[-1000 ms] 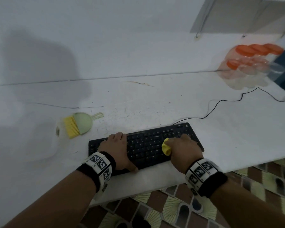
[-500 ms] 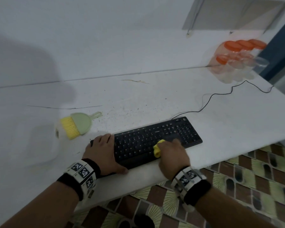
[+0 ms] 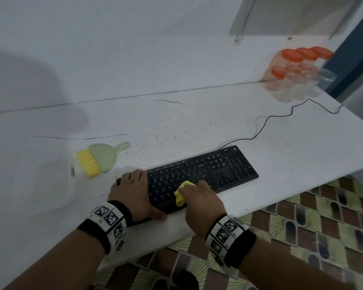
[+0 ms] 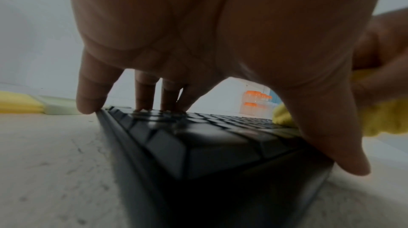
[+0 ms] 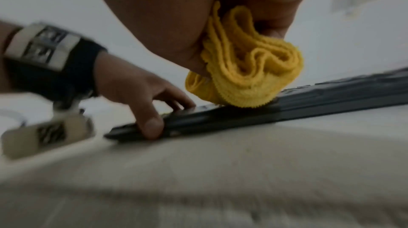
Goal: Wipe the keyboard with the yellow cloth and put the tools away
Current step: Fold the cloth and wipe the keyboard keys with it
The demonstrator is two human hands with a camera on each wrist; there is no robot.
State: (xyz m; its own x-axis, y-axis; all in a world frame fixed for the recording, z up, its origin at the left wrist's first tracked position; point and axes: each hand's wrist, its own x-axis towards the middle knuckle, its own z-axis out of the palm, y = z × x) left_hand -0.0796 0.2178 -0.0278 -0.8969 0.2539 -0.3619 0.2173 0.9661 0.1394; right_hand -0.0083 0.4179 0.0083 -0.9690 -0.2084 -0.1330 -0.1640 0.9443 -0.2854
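Nearest us, our right hand [image 3: 199,200] bunches the yellow cloth [image 3: 181,193] in curled fingers and presses the wad onto the keys near the front edge of the black keyboard [image 3: 214,170], about the middle of its length. In the right wrist view the cloth [image 5: 245,73] is folded on itself and touches the keys. Beside it, our left hand [image 3: 134,191] lies spread over the keyboard's left end, fingertips [image 4: 144,102] down on the keys and thumb [image 4: 337,144] hooked over the front edge, steadying it on the white counter [image 3: 197,126].

We judge that we are in the wiping step, with the right-hand keys and number pad perhaps not yet covered. The next move calls for a firm stroke along the rows while the left hand keeps the board from sliding toward the counter's edge, which is close.

Farther back and to the left, a small green dustpan with a yellow brush [image 3: 96,159] lies on the counter, not yet put away. The keyboard's cable [image 3: 266,120] trails to the far right, near jars with orange lids [image 3: 296,70] against the wall.
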